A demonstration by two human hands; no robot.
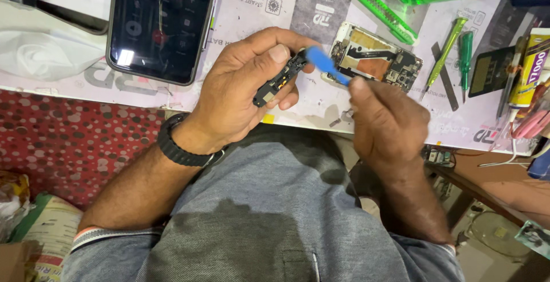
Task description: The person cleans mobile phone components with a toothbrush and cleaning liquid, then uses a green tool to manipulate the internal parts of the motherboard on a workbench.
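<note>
Cluttered white worktable [298,110] over red dotted cloth [69,138] (wooden furniture [487,193] at right), daylit.

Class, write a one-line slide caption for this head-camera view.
Left hand holds a small black circuit part; right hand works it with a blue pry tool.

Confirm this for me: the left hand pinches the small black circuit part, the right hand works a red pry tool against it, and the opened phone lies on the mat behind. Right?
Not quite. The head view shows the pry tool is blue, not red. The rest holds: the left hand pinches the small black circuit part, the right hand works the tool against it, and the opened phone lies on the mat behind.
</note>
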